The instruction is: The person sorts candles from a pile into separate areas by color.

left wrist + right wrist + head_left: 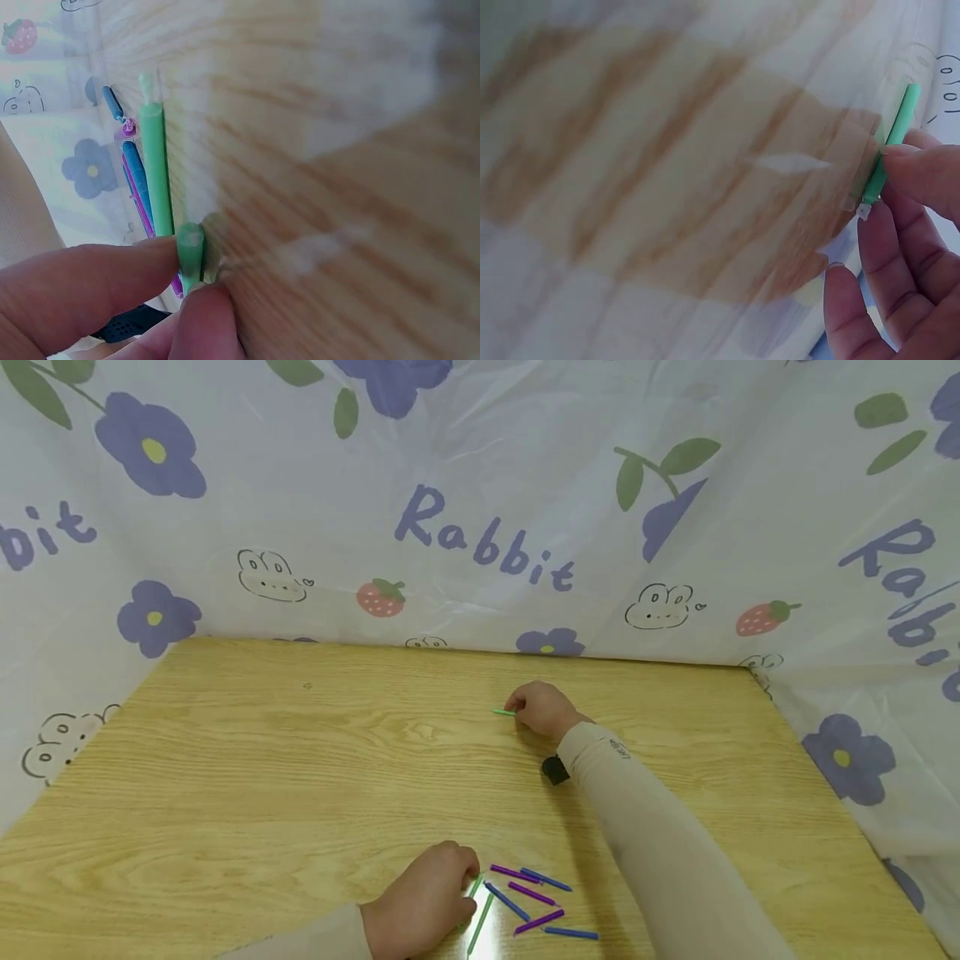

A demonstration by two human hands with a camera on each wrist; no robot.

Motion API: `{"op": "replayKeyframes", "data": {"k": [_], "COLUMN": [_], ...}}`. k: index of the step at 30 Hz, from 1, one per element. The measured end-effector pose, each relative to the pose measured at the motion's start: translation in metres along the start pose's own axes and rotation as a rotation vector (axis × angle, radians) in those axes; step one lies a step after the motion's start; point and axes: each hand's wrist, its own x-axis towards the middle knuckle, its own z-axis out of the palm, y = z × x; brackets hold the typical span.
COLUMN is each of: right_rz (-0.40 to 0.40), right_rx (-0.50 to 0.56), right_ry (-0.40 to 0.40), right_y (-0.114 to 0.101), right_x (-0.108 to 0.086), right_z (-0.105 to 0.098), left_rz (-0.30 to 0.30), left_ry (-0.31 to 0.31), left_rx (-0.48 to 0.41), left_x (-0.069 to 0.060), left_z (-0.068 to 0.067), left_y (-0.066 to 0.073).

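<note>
Far out on the table, my right hand [547, 708] pinches a thin green candle [900, 120] between thumb and fingers; its white wick shows in the right wrist view. Close to the front edge, my left hand [423, 897] holds another green candle [190, 251] between thumb and fingertip, low over the wood. Right beside it lies a further green candle [481, 927] with its wick end pointing away in the left wrist view. Several purple candles [531, 894] and blue candles [507, 901] lie loosely scattered to the right of my left hand, some crossing or touching.
The wood-grain table [300, 777] has a glossy surface. A white sheet [480, 460] printed with flowers, rabbits and strawberries hangs along its back and sides. A small black device [555, 770] sits under the right wrist.
</note>
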Motion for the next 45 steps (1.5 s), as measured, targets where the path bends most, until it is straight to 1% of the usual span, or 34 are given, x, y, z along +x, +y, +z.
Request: {"op": "replayKeyframes", "data": {"k": [4, 14, 18, 22, 25, 29, 31, 37, 45], "right_rz": [-0.001, 0.001, 0.007, 0.009, 0.002, -0.013, -0.015, -0.022, -0.069], "right_rx": [0.011, 0.039, 0.049, 0.071, 0.071, 0.081, 0.090, 0.093, 0.062], "right_ry": [0.015, 0.065, 0.084, 0.083, 0.085, 0.097, 0.100, 0.110, 0.133], "right_y": [0.003, 0.008, 0.013, 0.016, 0.017, 0.015, 0.012, 0.004, -0.004], "right_x": [-0.003, -0.013, -0.016, -0.020, -0.023, -0.030, -0.033, -0.044, -0.064], "right_z": [-0.001, -0.006, -0.005, -0.006, -0.008, -0.013, -0.015, -0.018, -0.017], "left_rz": [0.001, -0.019, -0.014, -0.010, 0.006, 0.026, 0.027, 0.017, 0.030], "left_ry": [0.008, 0.000, 0.014, 0.029, 0.051, 0.079, 0.084, 0.081, 0.093], "left_rx": [0.017, 0.001, 0.003, 0.005, 0.027, 0.058, 0.059, 0.034, 0.022], "left_x": [0.000, 0.001, 0.000, -0.001, -0.002, -0.003, -0.003, -0.003, -0.003], "left_z": [0.000, 0.003, 0.005, 0.006, 0.008, 0.008, 0.009, 0.008, 0.007], "left_y": [0.001, 0.001, 0.002, 0.002, 0.001, 0.000, -0.001, 0.000, -0.001]}}
